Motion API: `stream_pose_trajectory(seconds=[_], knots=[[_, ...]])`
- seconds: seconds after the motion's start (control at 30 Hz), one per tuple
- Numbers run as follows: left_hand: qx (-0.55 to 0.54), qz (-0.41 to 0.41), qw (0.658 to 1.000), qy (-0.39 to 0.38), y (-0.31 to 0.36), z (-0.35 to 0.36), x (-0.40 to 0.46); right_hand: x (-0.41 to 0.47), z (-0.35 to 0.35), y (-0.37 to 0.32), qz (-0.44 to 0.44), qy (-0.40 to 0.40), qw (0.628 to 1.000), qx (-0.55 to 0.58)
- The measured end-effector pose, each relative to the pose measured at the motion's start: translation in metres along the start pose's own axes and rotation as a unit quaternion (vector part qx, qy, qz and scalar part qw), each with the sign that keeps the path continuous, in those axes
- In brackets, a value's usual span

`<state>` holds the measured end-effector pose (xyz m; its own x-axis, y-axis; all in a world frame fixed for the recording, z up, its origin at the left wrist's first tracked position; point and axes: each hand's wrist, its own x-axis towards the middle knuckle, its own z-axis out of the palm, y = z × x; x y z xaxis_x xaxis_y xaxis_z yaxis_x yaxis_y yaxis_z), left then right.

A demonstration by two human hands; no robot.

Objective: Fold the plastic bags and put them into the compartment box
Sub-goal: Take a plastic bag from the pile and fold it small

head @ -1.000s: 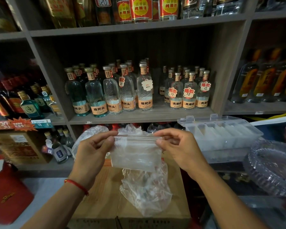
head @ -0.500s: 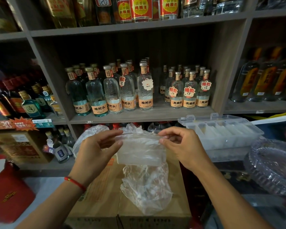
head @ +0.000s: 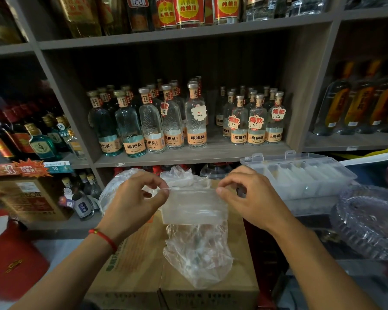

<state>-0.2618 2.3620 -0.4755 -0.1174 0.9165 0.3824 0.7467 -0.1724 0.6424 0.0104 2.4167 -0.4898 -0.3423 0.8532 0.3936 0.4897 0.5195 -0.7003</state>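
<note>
1. Two hands hold one folded plastic bag [head: 194, 205] up in the air above a cardboard box [head: 143, 260], in front of a shelf [head: 188, 156] of bottles
2. The left hand [head: 132, 202] pinches the bag's upper left corner between thumb and forefinger, the other fingers curled behind it; a red string bracelet [head: 103, 238] sits on that wrist
3. The right hand [head: 251, 198] pinches the upper right corner in the same way, so the top edge runs level between the two hands
4. The bag is a flat, clear, wide rectangle, with its lower edge hanging free
5. A loose heap of crumpled clear bags [head: 197, 253] lies on the cardboard box just below the folded one, and more crumpled plastic [head: 179, 175] shows behind the hands
6. The compartment box [head: 300, 175] stands to the right, near the right hand but not touching it (a clear plastic case, lid raised at the back); its divided cells hold pale contents, too blurred to tell more
7. A clear glass dish [head: 367, 222] sits at the far right, just beside the compartment box
8. Clear bottles [head: 195, 124] with orange labels stand in rows on the shelf, some with price tags at the neck
9. A red bag [head: 11, 262] lies at the lower left
</note>
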Motion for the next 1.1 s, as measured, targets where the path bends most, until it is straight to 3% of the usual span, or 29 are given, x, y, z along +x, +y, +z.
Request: stream_pose_trajectory(seconds=[0.23, 0.43, 0.67, 0.77, 0.97, 1.1], knots=[[0.023, 0.077, 0.992, -0.097, 0.034, 0.013, 0.000, -0.002, 0.024, -0.027, -0.075, -0.048, 0.994, -0.061], [-0.122, 0.012, 0.979, -0.163, 0.031, 0.016, -0.006, -0.001, 0.009, -0.017, -0.006, 0.021, 0.991, 0.131], [-0.092, 0.042, 0.988, -0.117, 0.032, 0.023, -0.017, -0.007, -0.005, -0.015, 0.002, -0.040, 0.983, 0.179], [-0.074, 0.051, 0.990, -0.113, 0.036, 0.022, -0.018, -0.006, 0.001, -0.018, -0.009, 0.000, 0.983, 0.184], [-0.218, -0.033, 0.972, -0.080, 0.038, 0.020, -0.023, -0.004, 0.002, -0.017, 0.002, 0.036, 0.973, 0.230], [-0.245, -0.040, 0.967, -0.067, 0.036, 0.018, -0.022, -0.005, -0.003, -0.019, 0.037, 0.021, 0.955, 0.294]])
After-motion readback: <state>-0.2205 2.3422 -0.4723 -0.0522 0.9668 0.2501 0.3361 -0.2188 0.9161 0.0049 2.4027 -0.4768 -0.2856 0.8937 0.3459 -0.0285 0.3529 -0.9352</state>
